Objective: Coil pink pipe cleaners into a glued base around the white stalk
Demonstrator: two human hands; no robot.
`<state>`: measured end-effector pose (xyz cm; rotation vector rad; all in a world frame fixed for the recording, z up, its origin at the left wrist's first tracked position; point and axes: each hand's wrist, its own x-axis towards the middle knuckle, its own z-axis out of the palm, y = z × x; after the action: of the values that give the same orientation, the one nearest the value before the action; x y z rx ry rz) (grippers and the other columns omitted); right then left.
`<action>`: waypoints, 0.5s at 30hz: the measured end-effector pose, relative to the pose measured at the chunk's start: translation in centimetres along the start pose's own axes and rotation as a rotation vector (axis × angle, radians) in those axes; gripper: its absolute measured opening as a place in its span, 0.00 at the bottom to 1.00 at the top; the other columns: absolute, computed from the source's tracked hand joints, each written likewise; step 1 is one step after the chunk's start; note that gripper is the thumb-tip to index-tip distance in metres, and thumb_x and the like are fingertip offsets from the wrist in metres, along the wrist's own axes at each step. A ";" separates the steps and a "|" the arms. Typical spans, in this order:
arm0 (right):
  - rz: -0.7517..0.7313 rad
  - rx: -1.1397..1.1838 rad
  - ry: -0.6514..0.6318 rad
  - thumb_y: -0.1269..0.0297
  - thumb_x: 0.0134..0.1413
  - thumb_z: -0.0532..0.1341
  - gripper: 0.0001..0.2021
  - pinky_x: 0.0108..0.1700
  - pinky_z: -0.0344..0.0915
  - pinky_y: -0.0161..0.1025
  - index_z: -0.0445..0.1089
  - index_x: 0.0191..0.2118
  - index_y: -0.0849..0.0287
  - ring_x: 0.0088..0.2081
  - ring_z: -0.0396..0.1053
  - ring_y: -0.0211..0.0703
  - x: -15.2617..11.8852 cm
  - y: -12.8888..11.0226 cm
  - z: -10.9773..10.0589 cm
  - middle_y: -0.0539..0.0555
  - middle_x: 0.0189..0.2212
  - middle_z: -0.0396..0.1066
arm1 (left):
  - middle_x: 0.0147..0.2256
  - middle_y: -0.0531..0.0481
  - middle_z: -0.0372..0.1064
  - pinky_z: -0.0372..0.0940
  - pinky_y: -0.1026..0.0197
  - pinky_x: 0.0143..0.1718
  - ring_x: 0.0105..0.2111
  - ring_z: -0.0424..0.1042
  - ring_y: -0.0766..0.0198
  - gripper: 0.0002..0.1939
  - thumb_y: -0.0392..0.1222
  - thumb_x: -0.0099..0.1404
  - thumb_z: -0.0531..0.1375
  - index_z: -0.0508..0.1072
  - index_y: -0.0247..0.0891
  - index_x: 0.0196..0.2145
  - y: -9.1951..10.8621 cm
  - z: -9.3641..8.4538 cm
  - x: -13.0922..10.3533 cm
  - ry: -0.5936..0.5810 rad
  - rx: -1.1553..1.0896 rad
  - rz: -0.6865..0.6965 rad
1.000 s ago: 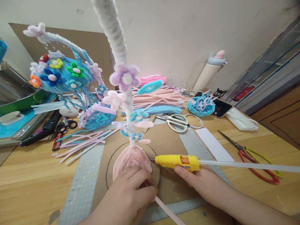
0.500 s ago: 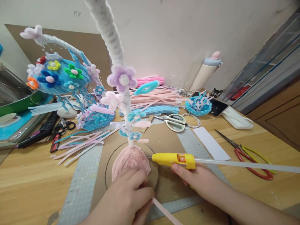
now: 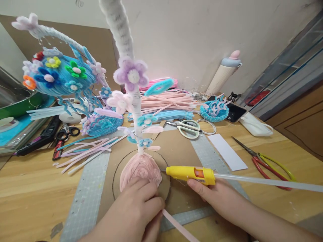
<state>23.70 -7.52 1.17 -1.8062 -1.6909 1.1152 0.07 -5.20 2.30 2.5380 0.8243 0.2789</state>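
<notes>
My right hand (image 3: 214,196) is wrapped round a yellow hot glue gun (image 3: 186,174), with a long clear glue stick (image 3: 264,181) out of its back. The nozzle points left, close to the right edge of a pink coiled base (image 3: 141,168). On that base's near side lies my left hand (image 3: 141,205), fingers closed on a pale pink pipe cleaner (image 3: 178,225) whose tail runs toward me. A white wrapped stem (image 3: 137,107) rises upright from the base, bearing pipe cleaner flowers such as a purple one (image 3: 132,75). Underneath is cardboard (image 3: 184,144) with a drawn circle.
At left stands a blue jellyfish-like piece (image 3: 63,75) with flowers. Loose pipe cleaners (image 3: 85,153), black scissors (image 3: 67,131) and a pink pipe cleaner bundle (image 3: 166,102) lie behind. Pale-handled scissors (image 3: 188,128), a white card (image 3: 227,153) and red-yellow scissors (image 3: 264,164) are at right.
The glue gun has shifted slightly right, its nozzle a little farther from the pink base. My left hand stays in place on the base. The view has tilted slightly.
</notes>
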 end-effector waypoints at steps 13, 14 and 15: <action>0.034 -0.039 0.020 0.46 0.55 0.55 0.19 0.46 0.70 0.46 0.76 0.43 0.50 0.43 0.73 0.53 -0.9 1.1 0.3 0.54 0.41 0.77 | 0.31 0.48 0.65 0.60 0.55 0.36 0.34 0.63 0.60 0.11 0.31 0.63 0.50 0.71 0.38 0.30 0.0 0.1 0.0 -0.021 -0.023 -0.006; 0.027 -0.044 0.041 0.46 0.55 0.56 0.19 0.45 0.70 0.45 0.76 0.42 0.50 0.42 0.74 0.53 -0.9 1.1 0.3 0.54 0.40 0.77 | 0.31 0.48 0.65 0.60 0.55 0.36 0.34 0.63 0.59 0.11 0.31 0.63 0.50 0.71 0.38 0.30 0.0 0.2 0.0 -0.020 -0.023 -0.001; 0.012 -0.046 0.064 0.47 0.54 0.56 0.17 0.44 0.71 0.44 0.76 0.40 0.50 0.41 0.74 0.52 -0.9 1.0 0.2 0.54 0.39 0.77 | 0.31 0.48 0.65 0.60 0.55 0.36 0.34 0.63 0.59 0.11 0.32 0.63 0.50 0.71 0.38 0.30 0.0 0.2 0.0 -0.018 -0.026 0.007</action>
<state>24.18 -8.60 0.52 -1.8616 -1.6841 1.0204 0.11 -5.22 2.13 2.5164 0.7998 0.2663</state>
